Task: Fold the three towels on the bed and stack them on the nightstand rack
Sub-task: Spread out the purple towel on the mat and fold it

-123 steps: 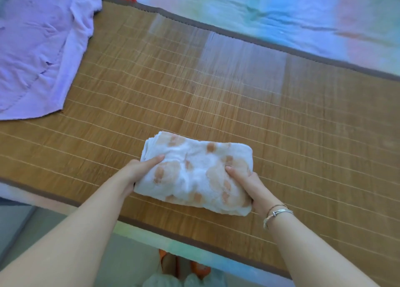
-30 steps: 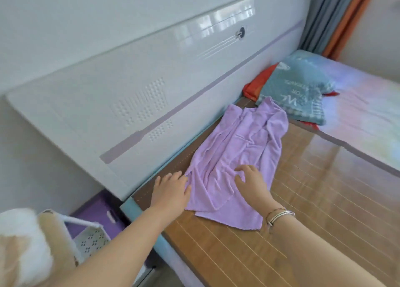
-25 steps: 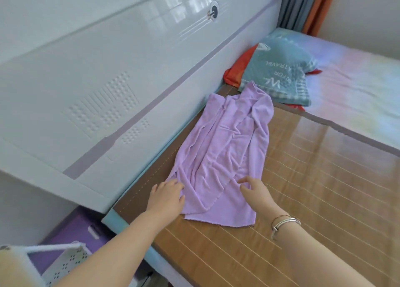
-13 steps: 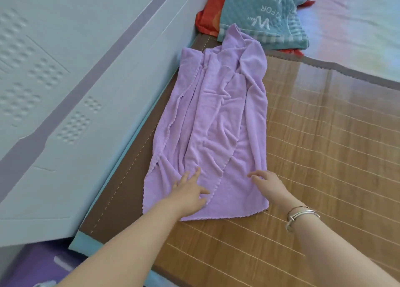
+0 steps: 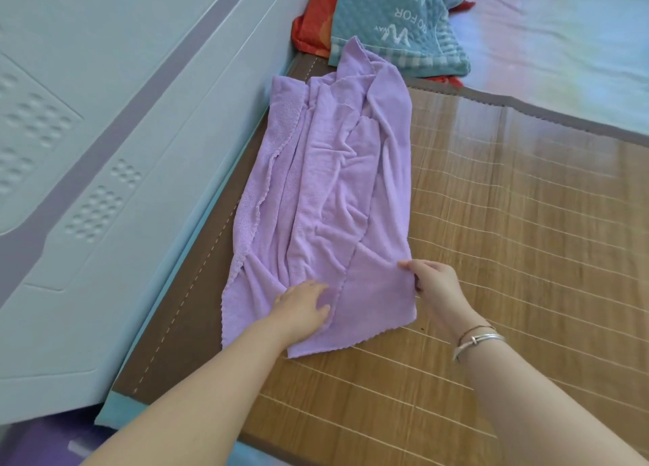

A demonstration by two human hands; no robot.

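Observation:
A purple towel (image 5: 326,198) lies crumpled and lengthwise on the bamboo mat (image 5: 509,254), close to the headboard side. My left hand (image 5: 303,305) rests flat on the towel's near end, fingers spread. My right hand (image 5: 433,283) pinches the towel's near right edge between thumb and fingers. The nightstand rack and the other towels are out of view.
A white headboard (image 5: 87,149) runs along the left. A teal pillow (image 5: 397,19) over an orange one (image 5: 312,30) lies at the towel's far end. A pastel bedsheet (image 5: 562,44) stretches beyond the mat. Something purple (image 5: 35,444) shows below the bed corner.
The view has swung from the rack down to the purple towel. My right hand has closed on the towel's right edge; my left hand has slid further onto its near end.

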